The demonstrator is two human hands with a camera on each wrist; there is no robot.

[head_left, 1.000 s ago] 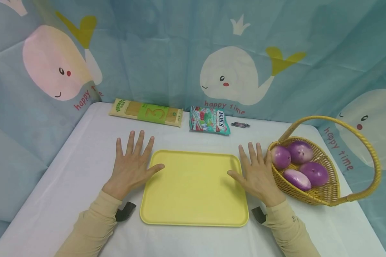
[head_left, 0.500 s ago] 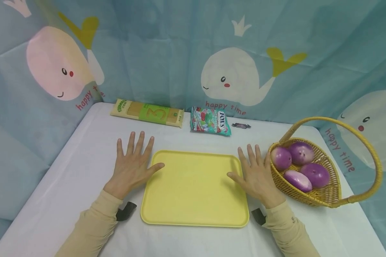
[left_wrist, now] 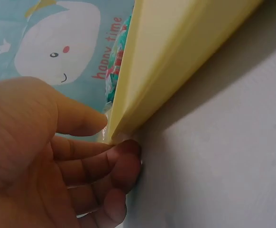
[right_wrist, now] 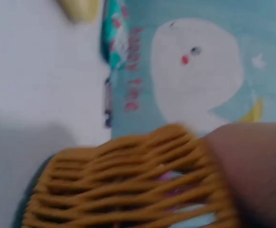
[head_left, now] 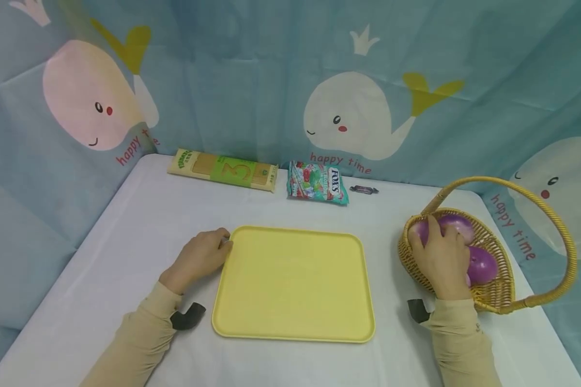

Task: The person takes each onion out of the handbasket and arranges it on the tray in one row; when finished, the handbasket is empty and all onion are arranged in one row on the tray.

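Note:
In the head view, my left hand [head_left: 200, 258] is at the upper left of a yellow tray [head_left: 295, 285]. The left wrist view shows my thumb and curled fingers [left_wrist: 126, 166] pinching the corner of the tray's rim [left_wrist: 142, 90]. My right hand [head_left: 443, 263] reaches into a wicker basket [head_left: 494, 298] over round purple vegetables [head_left: 482, 265], their exact kind unclear. It covers part of them, and whether its fingers grip one is hidden. The right wrist view is blurred: the basket's woven side [right_wrist: 128, 180] hides the fingers.
Along the back lie a noodle packet [head_left: 222, 170], a teal FOX'S candy bag [head_left: 317, 183] and a small wrapped candy [head_left: 364, 190]. The basket's tall handle [head_left: 557, 226] arches over its right side. A whale-print curtain [head_left: 252, 80] closes off the back.
My left hand has gone from spread fingers beside the tray to curled fingers at its edge. My right hand has moved from the tray's right side into the basket.

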